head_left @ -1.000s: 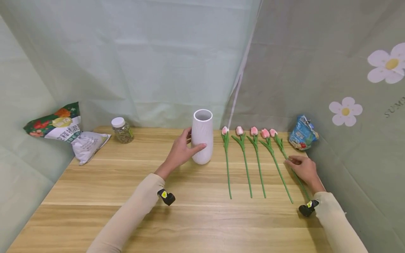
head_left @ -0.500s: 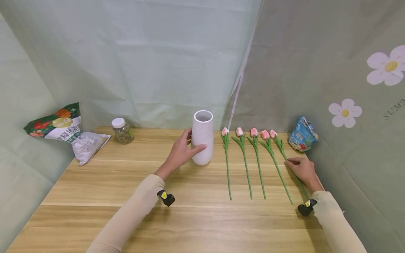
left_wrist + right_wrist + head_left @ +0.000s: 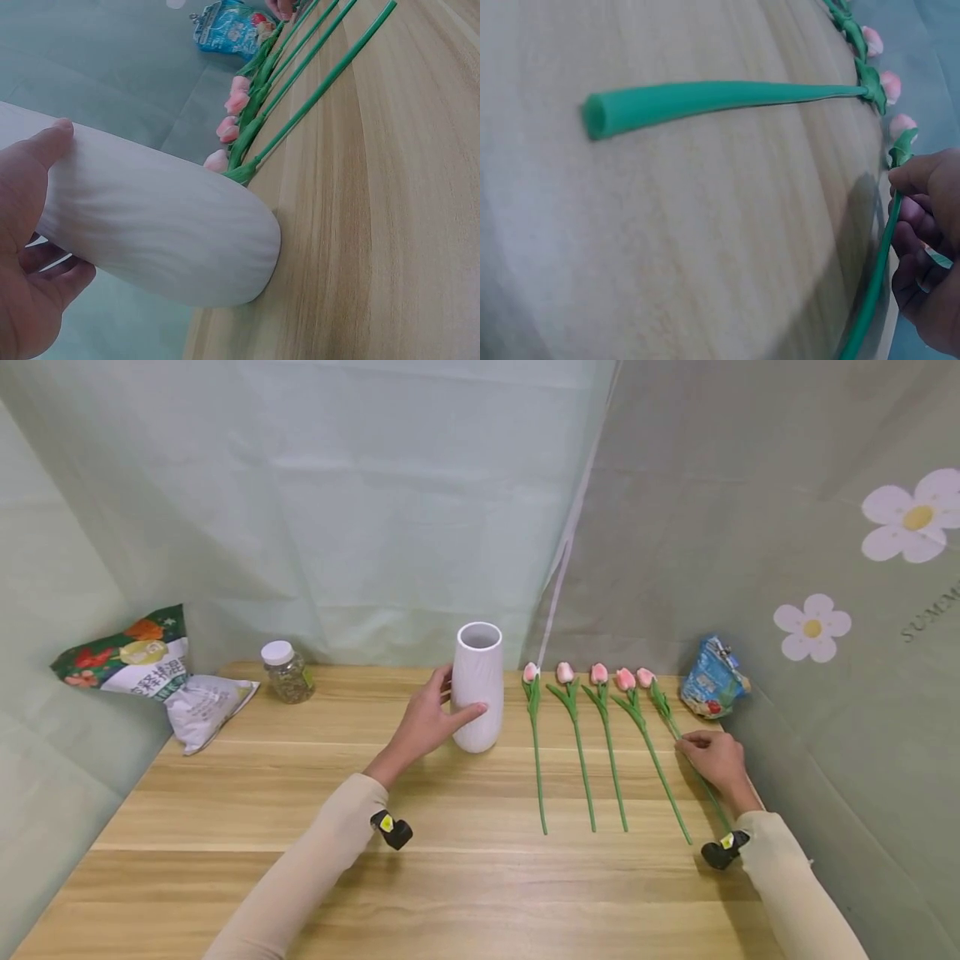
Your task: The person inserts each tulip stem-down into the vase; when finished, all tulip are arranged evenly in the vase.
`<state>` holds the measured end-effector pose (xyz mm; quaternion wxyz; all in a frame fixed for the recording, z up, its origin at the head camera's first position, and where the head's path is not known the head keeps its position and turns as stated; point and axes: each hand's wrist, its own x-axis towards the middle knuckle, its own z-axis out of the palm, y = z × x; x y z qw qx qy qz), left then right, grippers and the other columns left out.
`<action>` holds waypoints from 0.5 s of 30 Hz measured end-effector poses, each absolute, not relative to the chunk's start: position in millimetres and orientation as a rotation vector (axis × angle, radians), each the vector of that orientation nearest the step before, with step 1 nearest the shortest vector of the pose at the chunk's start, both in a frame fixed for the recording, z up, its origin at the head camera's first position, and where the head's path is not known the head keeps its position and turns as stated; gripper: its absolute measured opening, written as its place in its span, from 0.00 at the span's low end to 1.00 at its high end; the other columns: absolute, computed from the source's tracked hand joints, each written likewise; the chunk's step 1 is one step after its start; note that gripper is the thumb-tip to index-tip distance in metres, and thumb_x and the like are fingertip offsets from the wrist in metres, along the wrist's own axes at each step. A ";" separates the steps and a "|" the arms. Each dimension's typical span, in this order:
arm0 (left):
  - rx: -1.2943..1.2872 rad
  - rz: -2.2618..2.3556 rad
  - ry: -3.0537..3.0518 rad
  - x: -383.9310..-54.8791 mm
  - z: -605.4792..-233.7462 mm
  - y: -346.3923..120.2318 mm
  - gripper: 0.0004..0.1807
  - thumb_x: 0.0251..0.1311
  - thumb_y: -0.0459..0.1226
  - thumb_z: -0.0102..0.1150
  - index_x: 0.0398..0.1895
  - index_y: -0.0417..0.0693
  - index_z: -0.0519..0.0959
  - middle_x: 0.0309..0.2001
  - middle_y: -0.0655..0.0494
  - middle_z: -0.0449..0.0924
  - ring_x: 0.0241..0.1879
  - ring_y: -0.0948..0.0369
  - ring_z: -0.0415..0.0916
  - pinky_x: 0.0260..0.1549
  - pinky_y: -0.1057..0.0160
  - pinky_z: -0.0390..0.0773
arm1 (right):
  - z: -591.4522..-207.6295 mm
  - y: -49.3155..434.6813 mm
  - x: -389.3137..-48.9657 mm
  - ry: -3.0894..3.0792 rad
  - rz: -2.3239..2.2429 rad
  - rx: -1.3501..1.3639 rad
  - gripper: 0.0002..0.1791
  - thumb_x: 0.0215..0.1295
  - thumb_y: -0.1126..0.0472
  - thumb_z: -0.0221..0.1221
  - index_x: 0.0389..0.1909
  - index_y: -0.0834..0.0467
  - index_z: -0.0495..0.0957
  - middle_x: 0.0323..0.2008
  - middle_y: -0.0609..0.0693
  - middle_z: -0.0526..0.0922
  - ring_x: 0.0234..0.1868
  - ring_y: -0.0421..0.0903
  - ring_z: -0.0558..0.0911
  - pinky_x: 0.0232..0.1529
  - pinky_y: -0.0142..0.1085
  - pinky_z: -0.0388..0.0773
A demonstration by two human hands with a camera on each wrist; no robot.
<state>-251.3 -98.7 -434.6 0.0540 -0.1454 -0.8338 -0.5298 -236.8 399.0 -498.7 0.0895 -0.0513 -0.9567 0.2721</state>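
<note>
A tall white ribbed vase stands upright near the back of the table. My left hand holds it from the left side, thumb across the front and fingers behind, as the left wrist view also shows on the vase. Over on the right, my right hand pinches the stem of the rightmost pink artificial tulip between thumb and fingers. In the right wrist view that green stem runs down from the fingertips. More pink tulips, such as the leftmost tulip, lie in a row between the hands.
A blue snack bag sits at the back right corner. At the back left are a clear jar with a white lid and a green-and-white bag. Fabric curtains close off the back and sides of the wooden table.
Both hands stay nearly in place, the left on the vase and the right at the rightmost tulip's stem. The head view shifts very slightly.
</note>
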 end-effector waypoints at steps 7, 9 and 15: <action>-0.443 -1.609 -2.534 -252.1 -434.5 -99.7 0.49 0.58 0.54 0.74 0.77 0.45 0.60 0.70 0.44 0.70 0.68 0.47 0.70 0.67 0.47 0.75 | -486.8 397.7 -227.7 -2.776 0.826 -0.149 0.18 0.74 0.54 0.60 0.48 0.66 0.86 0.37 0.61 0.88 0.36 0.56 0.84 0.37 0.50 0.80; -0.445 -1.614 -2.535 -252.3 -434.7 -100.3 0.50 0.58 0.55 0.73 0.77 0.45 0.60 0.70 0.43 0.69 0.68 0.46 0.70 0.67 0.47 0.75 | -481.7 396.3 -224.8 -2.759 0.846 -0.142 0.19 0.75 0.54 0.59 0.50 0.66 0.86 0.38 0.62 0.88 0.38 0.57 0.83 0.42 0.54 0.79; -0.449 -1.612 -2.539 -253.2 -435.6 -100.7 0.49 0.57 0.55 0.73 0.76 0.45 0.61 0.70 0.43 0.70 0.68 0.47 0.70 0.67 0.48 0.75 | -464.8 392.1 -219.7 -2.691 0.905 -0.141 0.19 0.75 0.53 0.60 0.50 0.65 0.85 0.41 0.64 0.86 0.36 0.50 0.81 0.51 0.56 0.75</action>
